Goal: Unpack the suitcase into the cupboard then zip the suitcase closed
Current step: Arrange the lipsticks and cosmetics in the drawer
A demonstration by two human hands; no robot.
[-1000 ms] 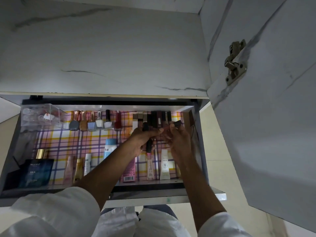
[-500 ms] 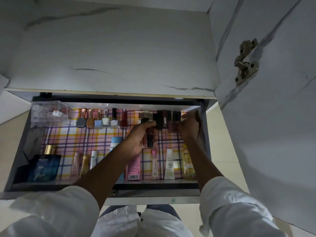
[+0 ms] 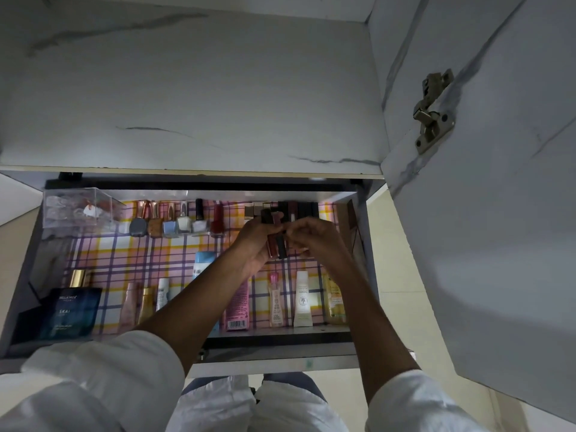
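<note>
Lipstick tubes (image 3: 276, 244) are gripped in left hand (image 3: 258, 244) over open drawer (image 3: 274, 341); right hand (image 3: 314, 241) fingers pinched on same tubes; nail polish bottles (image 3: 177, 222) lined at back.

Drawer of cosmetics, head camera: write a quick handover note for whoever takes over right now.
Left hand: closed on a few slim lipstick tubes above the drawer.
Right hand: pinching at the top of those tubes; whether it grips one, I can't tell.
Done: nail polish bottles lined along the back, a row of dark tubes at back right, creams and tubes along the front.
Left: place the held tubes, then finish unpacking and zip the suitcase, which is out of view.
</note>
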